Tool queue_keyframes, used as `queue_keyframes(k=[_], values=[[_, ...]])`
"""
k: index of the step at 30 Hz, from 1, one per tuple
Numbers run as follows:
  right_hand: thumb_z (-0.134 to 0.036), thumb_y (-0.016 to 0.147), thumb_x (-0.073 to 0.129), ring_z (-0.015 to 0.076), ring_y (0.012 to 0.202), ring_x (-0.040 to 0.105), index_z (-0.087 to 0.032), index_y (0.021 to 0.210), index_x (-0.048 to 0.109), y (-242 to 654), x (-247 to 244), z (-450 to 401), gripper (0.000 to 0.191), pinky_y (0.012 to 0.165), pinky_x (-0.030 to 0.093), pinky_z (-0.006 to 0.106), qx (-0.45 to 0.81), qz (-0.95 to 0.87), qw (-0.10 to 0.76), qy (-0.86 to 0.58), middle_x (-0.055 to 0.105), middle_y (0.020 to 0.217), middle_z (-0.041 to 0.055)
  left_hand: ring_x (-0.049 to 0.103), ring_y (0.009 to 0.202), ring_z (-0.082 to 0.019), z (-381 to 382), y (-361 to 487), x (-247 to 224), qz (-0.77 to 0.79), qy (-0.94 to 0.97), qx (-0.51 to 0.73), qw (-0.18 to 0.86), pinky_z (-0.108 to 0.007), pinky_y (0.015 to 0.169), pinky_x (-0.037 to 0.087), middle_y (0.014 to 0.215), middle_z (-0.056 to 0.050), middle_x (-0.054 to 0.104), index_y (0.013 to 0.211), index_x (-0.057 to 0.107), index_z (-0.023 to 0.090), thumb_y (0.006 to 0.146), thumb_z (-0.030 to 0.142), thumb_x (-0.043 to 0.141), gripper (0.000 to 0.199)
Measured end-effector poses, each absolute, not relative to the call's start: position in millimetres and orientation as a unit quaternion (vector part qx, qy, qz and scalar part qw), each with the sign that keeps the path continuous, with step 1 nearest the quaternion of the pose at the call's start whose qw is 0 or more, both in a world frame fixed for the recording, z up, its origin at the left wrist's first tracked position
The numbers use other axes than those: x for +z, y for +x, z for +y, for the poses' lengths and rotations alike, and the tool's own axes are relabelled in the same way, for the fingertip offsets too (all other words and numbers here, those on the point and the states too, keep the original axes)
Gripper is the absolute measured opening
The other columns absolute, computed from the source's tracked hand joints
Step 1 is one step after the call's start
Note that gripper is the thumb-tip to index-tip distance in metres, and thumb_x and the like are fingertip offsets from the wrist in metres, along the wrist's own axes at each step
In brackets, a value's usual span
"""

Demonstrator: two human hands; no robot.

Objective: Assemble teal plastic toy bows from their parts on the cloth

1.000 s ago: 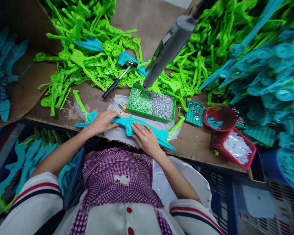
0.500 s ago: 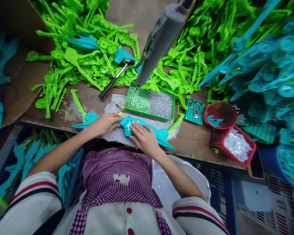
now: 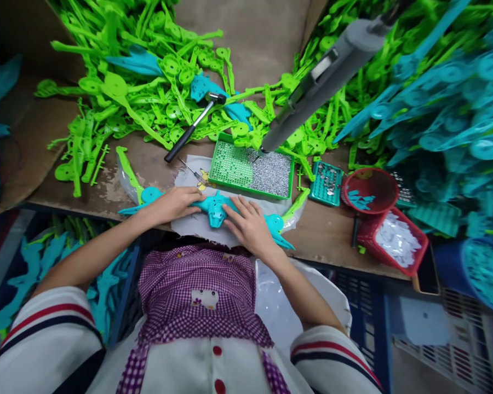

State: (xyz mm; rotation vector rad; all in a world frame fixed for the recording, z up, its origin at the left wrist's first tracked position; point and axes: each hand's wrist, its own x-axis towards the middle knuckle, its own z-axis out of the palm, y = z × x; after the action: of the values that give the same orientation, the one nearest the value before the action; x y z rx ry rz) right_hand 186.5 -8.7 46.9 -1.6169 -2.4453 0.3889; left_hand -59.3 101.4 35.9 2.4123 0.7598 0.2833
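Observation:
A blue plastic piece with long wings [image 3: 216, 210] lies across a grey cloth [image 3: 189, 225] at the table's front edge. Light green parts [image 3: 129, 172] join it at both ends. My left hand [image 3: 176, 203] is closed round its left wing, fingertips near the centre. On the right wing rests my right hand [image 3: 250, 223], fingers spread and laid over it. Behind the piece sits a green tray [image 3: 232, 164] with small metal screws in its right part. A grey electric screwdriver [image 3: 316, 87] hangs above the tray, touched by neither hand.
A hammer [image 3: 193, 128] and a thin screwdriver [image 3: 192, 171] lie behind my left hand. Heaps of green parts [image 3: 119, 90] and blue parts [image 3: 443, 104] rise behind. At right are a teal tray [image 3: 326, 183], a red bowl [image 3: 370, 189] and a red basket [image 3: 411, 262].
My right hand has shifted right, off the centre of the blue piece, uncovering it. The hanging screwdriver has swung to the right. My left hand has barely moved.

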Motion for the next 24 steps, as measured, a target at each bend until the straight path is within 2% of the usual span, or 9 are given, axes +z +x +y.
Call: queue_keyframes(k=[6,14,19,24], values=[[-0.032,0.099,0.046,0.0275,0.141,0.044,-0.030,0.144,0.048,190,43,-10,0.045,0.107,0.044,0.052,0.129,-0.823,0.084,-0.547,0.051,0.150,0.0069,0.065,0.103,-0.023,91,-57,36,0.301,0.910,0.101,0.268,-0.036,0.089,0.053,0.106,-0.008,0.069,0.108,0.065,0.021,0.088,0.020,0.060,0.021],[-0.017,0.099,0.038,0.0257,0.139,0.046,-0.026,0.143,0.049,196,32,-8,0.046,0.100,0.047,0.046,0.112,-0.832,0.061,-0.540,0.052,0.149,0.0058,0.067,0.102,-0.021,100,-56,35,0.296,0.879,0.125,0.354,-0.034,0.089,0.052,0.107,-0.005,0.071,0.103,0.068,0.026,0.082,0.026,0.070,0.021],[-0.013,0.097,0.039,0.0260,0.140,0.044,-0.026,0.145,0.047,193,32,-7,0.051,0.101,0.044,0.047,0.121,-0.828,0.051,-0.545,0.050,0.150,0.0050,0.068,0.095,-0.023,107,-55,36,0.311,0.883,0.084,0.341,-0.034,0.083,0.052,0.100,-0.005,0.072,0.102,0.068,0.025,0.081,0.026,0.070,0.021],[-0.014,0.098,0.036,0.0252,0.142,0.042,-0.024,0.146,0.045,192,33,-8,0.050,0.102,0.042,0.047,0.118,-0.827,0.051,-0.548,0.048,0.151,0.0051,0.067,0.095,-0.023,108,-57,35,0.305,0.888,0.078,0.336,-0.033,0.083,0.051,0.103,-0.005,0.071,0.104,0.068,0.025,0.081,0.027,0.069,0.023]])
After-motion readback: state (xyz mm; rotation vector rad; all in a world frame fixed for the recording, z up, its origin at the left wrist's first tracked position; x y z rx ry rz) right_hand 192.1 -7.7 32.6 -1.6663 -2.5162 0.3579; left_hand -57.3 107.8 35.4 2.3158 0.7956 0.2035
